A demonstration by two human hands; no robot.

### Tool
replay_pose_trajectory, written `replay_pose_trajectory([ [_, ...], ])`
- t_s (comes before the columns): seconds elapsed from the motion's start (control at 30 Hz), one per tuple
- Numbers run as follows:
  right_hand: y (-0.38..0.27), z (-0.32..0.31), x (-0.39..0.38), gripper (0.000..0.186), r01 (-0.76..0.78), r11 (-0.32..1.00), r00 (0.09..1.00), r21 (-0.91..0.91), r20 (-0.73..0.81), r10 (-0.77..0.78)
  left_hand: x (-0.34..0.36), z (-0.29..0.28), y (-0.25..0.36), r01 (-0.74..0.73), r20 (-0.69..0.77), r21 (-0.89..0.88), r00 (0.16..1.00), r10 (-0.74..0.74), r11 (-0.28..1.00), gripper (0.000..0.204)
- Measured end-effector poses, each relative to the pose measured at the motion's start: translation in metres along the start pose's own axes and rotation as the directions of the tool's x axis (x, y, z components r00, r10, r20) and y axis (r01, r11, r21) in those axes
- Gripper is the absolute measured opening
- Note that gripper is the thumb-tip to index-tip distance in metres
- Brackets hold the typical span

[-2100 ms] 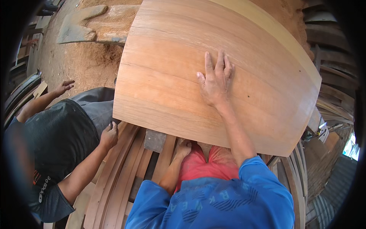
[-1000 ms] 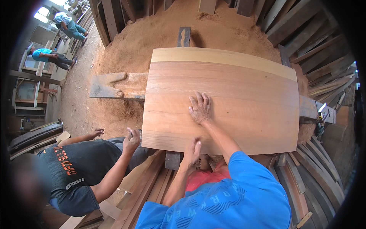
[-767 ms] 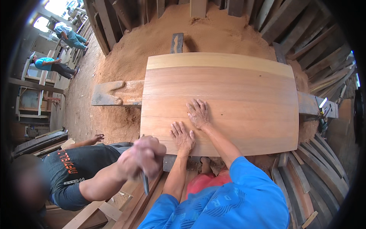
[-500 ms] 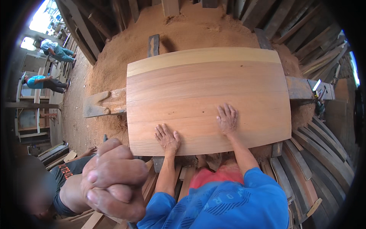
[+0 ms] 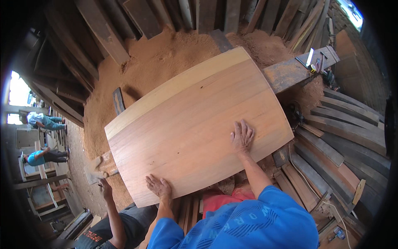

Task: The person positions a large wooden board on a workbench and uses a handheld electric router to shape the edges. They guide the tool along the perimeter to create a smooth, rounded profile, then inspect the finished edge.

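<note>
Resting the left hand (image 5: pixel 159 187) and the right hand (image 5: pixel 243 139) on the curved-edge wooden panel (image 5: pixel 186 124), near sawdust (image 5: pixel 166 56). Touching palm-down, with grip released in both.

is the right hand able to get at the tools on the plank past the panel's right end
Probably yes, perhaps with a lean: the right hand rests open on the panel, and nothing visible stands between it and the tools on the plank. The distance is hard to judge.
</note>
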State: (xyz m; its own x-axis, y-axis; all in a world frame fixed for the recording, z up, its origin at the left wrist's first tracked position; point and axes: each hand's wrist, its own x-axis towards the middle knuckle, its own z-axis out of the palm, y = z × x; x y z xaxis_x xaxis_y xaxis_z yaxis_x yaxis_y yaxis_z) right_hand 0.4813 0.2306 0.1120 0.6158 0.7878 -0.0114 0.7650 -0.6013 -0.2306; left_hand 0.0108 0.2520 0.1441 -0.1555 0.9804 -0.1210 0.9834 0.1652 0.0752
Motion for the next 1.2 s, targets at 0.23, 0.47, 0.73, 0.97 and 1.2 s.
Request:
replay_pose_trajectory([
  [0.23,-0.006,-0.014,0.004,0.064,-0.015,0.994,0.999,0.112,0.034,0.011,0.011,0.009,-0.014,-0.007,0.052,0.062,0.999,0.003,0.998,0.089],
  [0.47,0.004,-0.005,0.001,0.064,-0.029,0.986,0.999,0.165,0.028,0.024,0.016,0.0,-0.004,0.021,0.202,0.131,0.978,-0.047,0.991,0.086],
  [0.73,0.019,-0.004,0.005,0.06,0.034,0.944,0.994,0.327,-0.109,0.002,0.031,0.018,-0.006,0.23,0.204,0.237,0.938,-0.28,0.944,0.083],
  [0.97,0.141,-0.035,0.01,0.057,-0.208,0.968,0.95,0.142,-0.207,0.235,0.119,0.093,0.139,0.576,-0.07,0.229,0.814,-0.577,0.785,0.085],
  [1.2,0.26,-0.055,-0.001,0.044,-0.593,0.782,0.795,0.192,-0.019,0.607,0.105,0.077,0.371,-0.485,0.142,-0.034,0.863,0.484,0.874,0.092],
])
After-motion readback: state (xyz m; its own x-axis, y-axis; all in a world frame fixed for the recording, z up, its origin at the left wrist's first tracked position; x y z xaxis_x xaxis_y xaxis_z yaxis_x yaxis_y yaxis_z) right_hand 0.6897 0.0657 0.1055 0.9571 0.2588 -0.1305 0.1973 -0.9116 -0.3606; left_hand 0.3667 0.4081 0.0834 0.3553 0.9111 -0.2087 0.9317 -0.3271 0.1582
